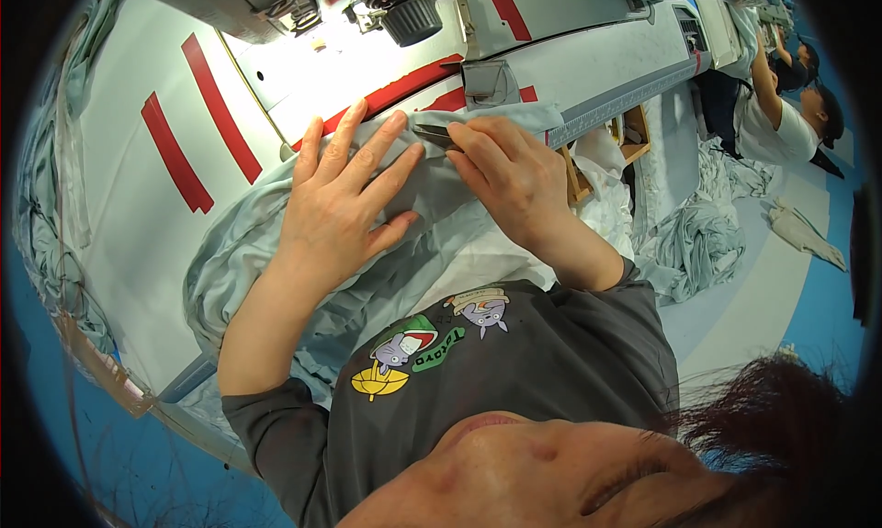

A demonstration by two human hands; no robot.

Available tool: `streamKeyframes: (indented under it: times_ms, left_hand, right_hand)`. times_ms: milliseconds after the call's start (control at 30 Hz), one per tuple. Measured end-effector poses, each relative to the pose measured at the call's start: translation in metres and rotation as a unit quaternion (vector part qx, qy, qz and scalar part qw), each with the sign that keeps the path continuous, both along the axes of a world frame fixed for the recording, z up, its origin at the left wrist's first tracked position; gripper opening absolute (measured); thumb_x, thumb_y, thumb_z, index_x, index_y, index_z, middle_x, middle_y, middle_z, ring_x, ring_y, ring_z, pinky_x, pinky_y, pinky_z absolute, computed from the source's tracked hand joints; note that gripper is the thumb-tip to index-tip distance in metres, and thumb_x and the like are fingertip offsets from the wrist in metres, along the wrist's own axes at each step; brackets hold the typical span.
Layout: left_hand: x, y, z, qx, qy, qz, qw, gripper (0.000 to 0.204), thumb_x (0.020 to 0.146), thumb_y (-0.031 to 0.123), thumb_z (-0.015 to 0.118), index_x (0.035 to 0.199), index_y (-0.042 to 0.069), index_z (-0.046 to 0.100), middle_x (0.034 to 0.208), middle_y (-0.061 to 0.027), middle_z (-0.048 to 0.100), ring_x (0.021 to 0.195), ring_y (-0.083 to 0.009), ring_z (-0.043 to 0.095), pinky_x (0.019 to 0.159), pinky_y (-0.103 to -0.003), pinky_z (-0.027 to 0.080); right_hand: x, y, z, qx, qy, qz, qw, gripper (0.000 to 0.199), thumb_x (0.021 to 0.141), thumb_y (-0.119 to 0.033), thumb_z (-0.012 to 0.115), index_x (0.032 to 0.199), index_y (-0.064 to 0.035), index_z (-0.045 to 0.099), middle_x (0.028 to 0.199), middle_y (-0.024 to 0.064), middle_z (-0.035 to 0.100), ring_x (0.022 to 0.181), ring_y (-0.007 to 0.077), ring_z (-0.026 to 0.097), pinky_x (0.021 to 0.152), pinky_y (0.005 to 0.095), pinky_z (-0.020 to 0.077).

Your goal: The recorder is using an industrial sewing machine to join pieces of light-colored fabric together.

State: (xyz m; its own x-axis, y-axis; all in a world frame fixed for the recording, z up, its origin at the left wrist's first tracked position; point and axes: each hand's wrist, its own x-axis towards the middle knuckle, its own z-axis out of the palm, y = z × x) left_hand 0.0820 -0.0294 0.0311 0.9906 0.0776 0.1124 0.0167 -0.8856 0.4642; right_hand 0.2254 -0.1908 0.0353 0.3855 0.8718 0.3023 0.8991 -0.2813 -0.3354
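Pale grey-green fabric (pixel 248 234) lies bunched over the front edge of the white sewing table and drapes down onto my lap. My left hand (pixel 340 197) rests flat on it with the fingers spread, its fingertips near the red-taped edge below the sewing machine (pixel 409 21). To its right, my right hand (pixel 514 174) grips thread snips (pixel 434 133) between thumb and fingers. The dark pointed blades aim left, over the fabric and close to my left fingertips. My right palm hides the rest of the snips.
Red tape strips (pixel 220 110) mark the white tabletop (pixel 119 197). A grey metal piece (pixel 490 83) stands beside the fabric, and a ruler strip (pixel 634 95) follows the front edge. At right are a wooden drawer (pixel 634 142), heaped fabric (pixel 698 248) and a co-worker (pixel 776 129).
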Motion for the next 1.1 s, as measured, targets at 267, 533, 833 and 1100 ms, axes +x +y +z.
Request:
streamKeyframes:
  times_ms: [267, 533, 833, 1100]
  left_hand:
    - [0.0, 0.0, 0.0, 0.002, 0.003, 0.0, 1.0, 0.064, 0.063, 0.029, 0.078, 0.123, 0.017, 0.058, 0.144, -0.004, 0.041, 0.136, -0.0322, 0.032, 0.108, -0.058, 0.024]
    - [-0.001, -0.001, 0.001, -0.005, 0.007, -0.002, 1.0, 0.067, 0.061, 0.026, 0.079, 0.125, 0.016, 0.058, 0.144, -0.0059, 0.042, 0.138, -0.0352, 0.029, 0.109, -0.058, 0.022]
    - [-0.001, -0.002, -0.002, 0.011, -0.007, -0.008, 1.0, 0.064, 0.064, 0.032, 0.078, 0.122, 0.015, 0.059, 0.143, -0.0055, 0.042, 0.135, -0.0344, 0.032, 0.109, -0.056, 0.025]
    - [-0.001, -0.002, 0.001, 0.019, -0.002, -0.012, 1.0, 0.062, 0.066, 0.035, 0.077, 0.123, 0.019, 0.058, 0.144, -0.0086, 0.04, 0.136, -0.0353, 0.031, 0.109, -0.055, 0.024]
  right_hand:
    - [-0.002, 0.0, -0.006, 0.015, -0.016, -0.006, 1.0, 0.029, 0.076, -0.011, 0.072, 0.103, -0.0104, 0.063, 0.094, 0.0025, 0.062, 0.072, 0.0212, 0.064, 0.059, 0.0305, 0.0508]
    - [-0.003, 0.004, -0.011, 0.056, 0.016, -0.005, 0.998, 0.032, 0.075, -0.008, 0.073, 0.105, -0.0095, 0.061, 0.094, 0.0036, 0.062, 0.071, 0.0217, 0.064, 0.058, 0.0299, 0.0498]
    - [-0.005, 0.015, -0.012, 0.112, 0.033, -0.022, 0.993, 0.03, 0.078, -0.006, 0.071, 0.105, -0.0065, 0.059, 0.093, 0.0072, 0.062, 0.073, 0.0253, 0.063, 0.058, 0.0311, 0.0495]
    - [0.012, 0.011, 0.002, 0.079, 0.223, -0.064, 0.97, 0.03, 0.081, -0.005, 0.07, 0.108, -0.0049, 0.058, 0.089, 0.004, 0.059, 0.072, 0.0125, 0.054, 0.066, 0.0249, 0.0468]
